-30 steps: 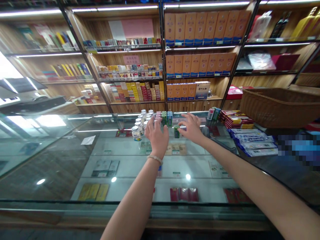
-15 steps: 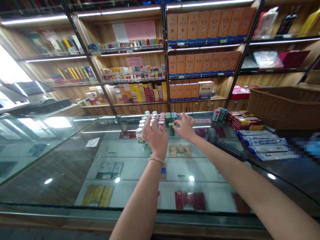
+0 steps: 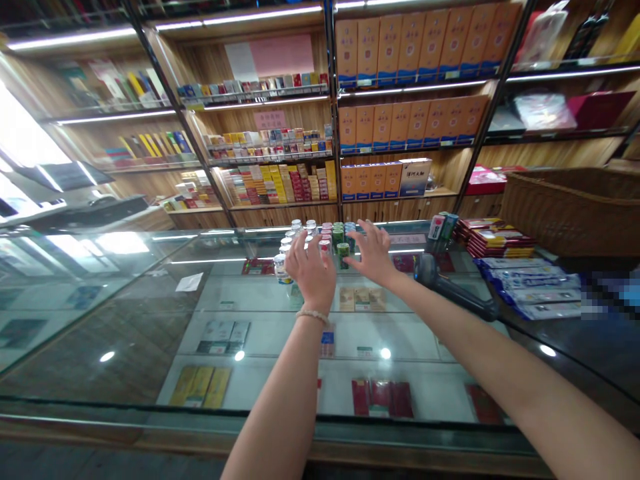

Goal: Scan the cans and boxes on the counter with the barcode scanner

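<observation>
Both my arms reach out over a glass display counter. My left hand rests against a cluster of small bottles with white, red and green caps, its fingers spread over them. My right hand is open, fingers apart, its fingertips at a small green bottle standing at the front of the cluster. A bead bracelet circles my left wrist. Neither hand visibly grips anything.
A black barcode scanner lies right of my right arm. Stacked red cartons and blue-white packs sit at the right, behind them a wicker basket. Shelves of cigarette packs and orange boxes line the back wall.
The green bottle has been slid left from a spot apart into the front of the cluster by my right hand. My left hand stayed on the bottles. The view shifted slightly.
</observation>
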A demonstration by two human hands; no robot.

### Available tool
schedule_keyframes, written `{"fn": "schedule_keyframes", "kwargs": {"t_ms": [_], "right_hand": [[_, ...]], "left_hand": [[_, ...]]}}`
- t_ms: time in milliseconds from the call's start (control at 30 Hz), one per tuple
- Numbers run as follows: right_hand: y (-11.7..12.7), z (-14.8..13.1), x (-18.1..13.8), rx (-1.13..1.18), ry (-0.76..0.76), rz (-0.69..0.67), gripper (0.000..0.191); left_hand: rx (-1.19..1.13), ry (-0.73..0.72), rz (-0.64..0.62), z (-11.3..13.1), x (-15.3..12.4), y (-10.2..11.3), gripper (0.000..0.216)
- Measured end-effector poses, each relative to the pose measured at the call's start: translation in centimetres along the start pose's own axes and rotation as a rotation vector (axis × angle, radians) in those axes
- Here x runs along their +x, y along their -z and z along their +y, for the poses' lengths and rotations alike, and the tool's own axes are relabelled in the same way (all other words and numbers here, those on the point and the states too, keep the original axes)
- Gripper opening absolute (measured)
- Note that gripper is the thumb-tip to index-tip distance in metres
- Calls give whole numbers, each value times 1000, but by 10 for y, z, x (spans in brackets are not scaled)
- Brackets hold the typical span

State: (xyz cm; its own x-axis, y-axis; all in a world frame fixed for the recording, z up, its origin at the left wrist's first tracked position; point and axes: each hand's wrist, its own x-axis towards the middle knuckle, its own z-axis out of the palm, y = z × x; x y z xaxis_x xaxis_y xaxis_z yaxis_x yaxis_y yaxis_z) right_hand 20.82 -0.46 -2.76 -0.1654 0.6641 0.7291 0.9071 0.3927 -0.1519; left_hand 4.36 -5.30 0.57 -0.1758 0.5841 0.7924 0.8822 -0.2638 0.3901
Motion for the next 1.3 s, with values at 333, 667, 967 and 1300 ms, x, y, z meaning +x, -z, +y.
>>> {"fn": "schedule_keyframes", "kwargs": {"t_ms": [333, 667, 967, 1300], "right_hand": [[-11, -7, -17, -140, 99, 11, 52], [-18, -8, -13, -134, 33, -6, 50], [-28, -9, -3, -151, -3, -28, 54], [-40, -8, 7, -121, -15, -16, 56]], "left_hand": [[307, -65, -371, 8, -8, 4, 76], [390, -54, -560, 9, -12, 5, 76], [407, -31, -546, 8, -11, 7, 76], [406, -25, -598, 9, -12, 5, 78]]}}
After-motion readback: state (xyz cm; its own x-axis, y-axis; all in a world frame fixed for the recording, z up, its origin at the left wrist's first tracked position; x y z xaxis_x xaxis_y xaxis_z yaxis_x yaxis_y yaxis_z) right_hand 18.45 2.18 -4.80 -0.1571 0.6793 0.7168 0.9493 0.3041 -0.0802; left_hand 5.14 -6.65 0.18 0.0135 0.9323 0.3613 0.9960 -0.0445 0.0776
